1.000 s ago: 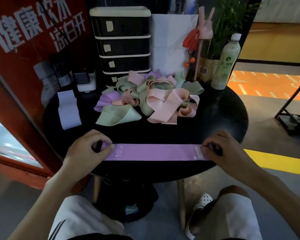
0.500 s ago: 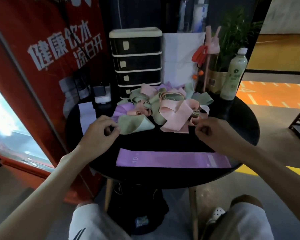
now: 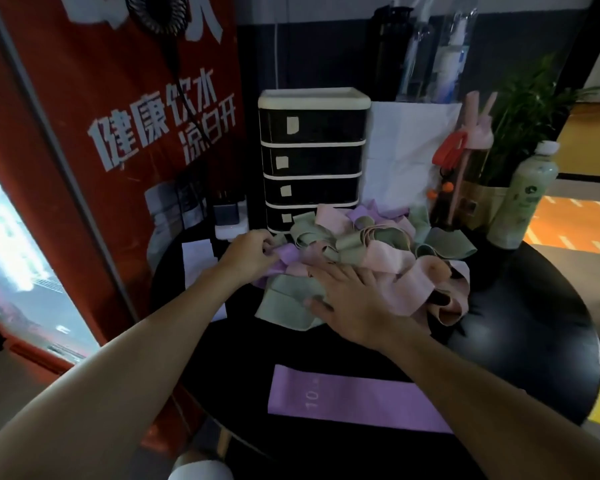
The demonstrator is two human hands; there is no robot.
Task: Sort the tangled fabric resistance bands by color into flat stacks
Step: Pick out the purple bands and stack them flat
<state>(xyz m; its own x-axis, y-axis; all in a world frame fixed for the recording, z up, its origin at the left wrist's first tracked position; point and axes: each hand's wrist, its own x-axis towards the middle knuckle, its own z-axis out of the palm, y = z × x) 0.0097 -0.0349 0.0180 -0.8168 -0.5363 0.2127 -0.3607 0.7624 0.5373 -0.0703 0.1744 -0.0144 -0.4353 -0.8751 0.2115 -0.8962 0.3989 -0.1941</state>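
Note:
A tangled heap of pink, green and purple fabric bands [image 3: 378, 251] lies at the back of the round black table [image 3: 520, 327]. One purple band [image 3: 347, 398] marked "10" lies flat near the table's front edge, apart from both hands. My left hand [image 3: 250, 254] pinches a purple band [image 3: 284, 254] at the heap's left side. My right hand [image 3: 350, 296] rests flat, fingers spread, on a green band [image 3: 284, 303] and the pink ones beside it.
A black drawer unit [image 3: 312, 157] stands behind the heap, with white paper [image 3: 409, 154] beside it. A pale green bottle [image 3: 520, 195], a potted plant [image 3: 527, 112] and a pink bottle [image 3: 471, 157] stand at the back right. A white band [image 3: 198, 258] lies left. A red cabinet [image 3: 94, 143] borders the left.
Both hands let go of the flat purple band and moved back to the heap. The left hand now grips a purple band and the right hand presses on the pile.

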